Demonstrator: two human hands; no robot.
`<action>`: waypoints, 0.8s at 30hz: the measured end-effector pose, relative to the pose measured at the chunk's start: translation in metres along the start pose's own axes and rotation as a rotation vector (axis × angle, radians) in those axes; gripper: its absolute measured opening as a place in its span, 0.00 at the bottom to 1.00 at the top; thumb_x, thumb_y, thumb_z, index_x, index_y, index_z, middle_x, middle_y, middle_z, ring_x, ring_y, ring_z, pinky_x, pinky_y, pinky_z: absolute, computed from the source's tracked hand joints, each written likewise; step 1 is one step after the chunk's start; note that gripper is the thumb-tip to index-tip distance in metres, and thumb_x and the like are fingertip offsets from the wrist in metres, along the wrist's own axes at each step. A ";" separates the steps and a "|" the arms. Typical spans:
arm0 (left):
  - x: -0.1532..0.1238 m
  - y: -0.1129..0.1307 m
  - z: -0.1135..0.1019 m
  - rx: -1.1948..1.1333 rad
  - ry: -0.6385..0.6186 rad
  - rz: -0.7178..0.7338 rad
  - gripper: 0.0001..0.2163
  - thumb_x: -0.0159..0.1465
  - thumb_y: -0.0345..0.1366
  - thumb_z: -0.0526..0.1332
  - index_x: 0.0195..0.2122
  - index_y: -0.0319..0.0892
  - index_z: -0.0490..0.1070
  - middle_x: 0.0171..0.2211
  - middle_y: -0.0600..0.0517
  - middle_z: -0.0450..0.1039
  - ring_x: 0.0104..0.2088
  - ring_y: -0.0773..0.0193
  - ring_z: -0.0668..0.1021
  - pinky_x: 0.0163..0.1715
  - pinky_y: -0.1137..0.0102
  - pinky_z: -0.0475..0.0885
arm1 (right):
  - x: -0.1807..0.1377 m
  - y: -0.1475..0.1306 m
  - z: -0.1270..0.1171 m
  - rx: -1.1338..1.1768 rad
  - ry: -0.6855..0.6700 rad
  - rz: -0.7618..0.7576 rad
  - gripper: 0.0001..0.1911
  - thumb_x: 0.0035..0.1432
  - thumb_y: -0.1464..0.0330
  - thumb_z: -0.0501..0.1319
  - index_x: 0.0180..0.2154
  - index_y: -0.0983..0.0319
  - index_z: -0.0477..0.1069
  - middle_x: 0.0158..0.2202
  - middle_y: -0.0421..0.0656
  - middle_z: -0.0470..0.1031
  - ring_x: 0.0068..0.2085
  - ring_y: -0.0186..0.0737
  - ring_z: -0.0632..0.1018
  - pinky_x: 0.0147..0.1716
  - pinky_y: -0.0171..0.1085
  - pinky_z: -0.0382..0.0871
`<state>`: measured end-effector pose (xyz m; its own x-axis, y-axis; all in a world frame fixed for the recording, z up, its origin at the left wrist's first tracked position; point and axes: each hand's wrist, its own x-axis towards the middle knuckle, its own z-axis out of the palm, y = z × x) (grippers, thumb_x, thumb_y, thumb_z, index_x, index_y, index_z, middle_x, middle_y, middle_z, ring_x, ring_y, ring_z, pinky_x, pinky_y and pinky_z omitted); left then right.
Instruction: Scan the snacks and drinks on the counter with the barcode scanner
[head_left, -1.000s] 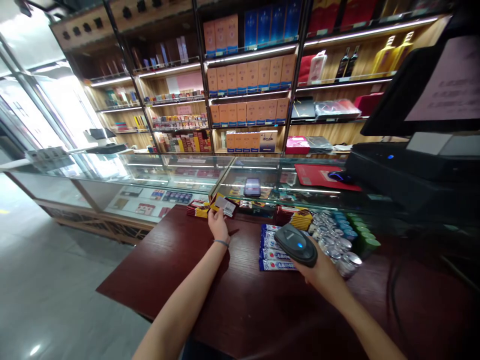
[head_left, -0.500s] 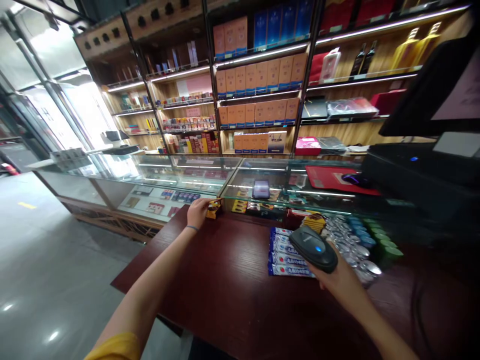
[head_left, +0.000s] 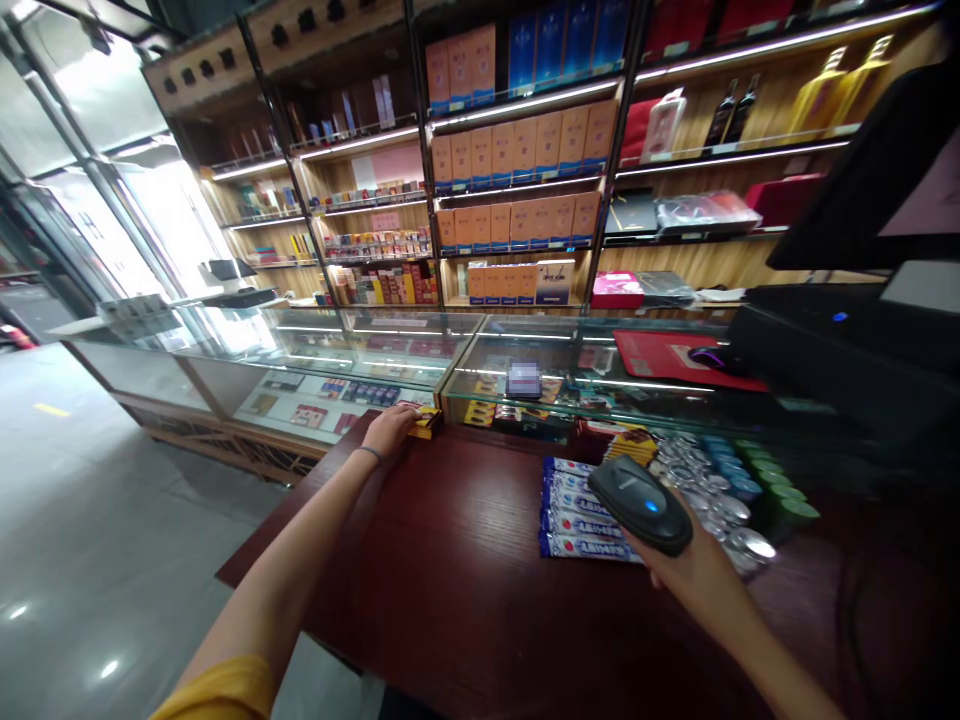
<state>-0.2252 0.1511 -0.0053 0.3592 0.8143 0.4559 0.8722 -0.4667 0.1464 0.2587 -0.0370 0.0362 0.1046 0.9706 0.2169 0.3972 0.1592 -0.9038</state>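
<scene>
My left hand (head_left: 388, 430) is at the far edge of the dark wooden table, its fingers closed on the left end of a small stack of yellow-and-brown snack packets (head_left: 427, 422). Part of the stack is hidden behind the fingers. My right hand (head_left: 686, 555) grips a black barcode scanner (head_left: 639, 505) with a glowing blue light. The scanner hangs over the right part of a row of blue-and-white wrapped snack bars (head_left: 574, 522). Beyond the scanner sit more yellow packets (head_left: 631, 447), with silver-topped cans (head_left: 709, 500) to their right.
Blue cans (head_left: 735, 470) and green cans (head_left: 780, 485) stand at the right. A glass display case (head_left: 360, 345) borders the far side of the wooden table (head_left: 450, 560). A dark monitor (head_left: 840, 180) and a red mat (head_left: 667, 358) with a mouse are at the right. Shelves of boxes (head_left: 517, 225) line the wall.
My left hand has lowered and shifted slightly left, and now rests against the yellow packet stack. My right hand, with the scanner, has moved a little right and down in view.
</scene>
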 end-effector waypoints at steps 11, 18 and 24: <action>0.006 0.003 0.001 -0.039 -0.062 -0.005 0.16 0.70 0.34 0.56 0.56 0.49 0.78 0.53 0.47 0.79 0.53 0.54 0.79 0.56 0.60 0.74 | 0.001 0.005 -0.002 -0.031 0.006 0.024 0.22 0.53 0.55 0.66 0.47 0.56 0.68 0.22 0.34 0.72 0.17 0.36 0.70 0.18 0.35 0.64; 0.013 0.006 -0.004 -0.013 -0.132 -0.048 0.16 0.67 0.33 0.58 0.54 0.47 0.79 0.51 0.46 0.79 0.53 0.52 0.78 0.57 0.58 0.73 | 0.002 0.006 -0.004 0.048 0.033 0.001 0.21 0.53 0.58 0.67 0.46 0.57 0.67 0.21 0.33 0.73 0.17 0.35 0.69 0.18 0.35 0.66; 0.015 0.019 0.006 0.051 -0.004 -0.078 0.18 0.64 0.43 0.64 0.54 0.46 0.75 0.52 0.43 0.76 0.53 0.48 0.77 0.57 0.54 0.72 | 0.007 0.003 -0.018 0.107 0.130 0.008 0.24 0.52 0.56 0.69 0.48 0.57 0.69 0.20 0.34 0.72 0.16 0.37 0.70 0.16 0.37 0.67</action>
<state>-0.2015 0.1566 -0.0011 0.2907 0.8488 0.4417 0.9133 -0.3838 0.1365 0.2771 -0.0327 0.0420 0.2275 0.9413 0.2493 0.2970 0.1767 -0.9384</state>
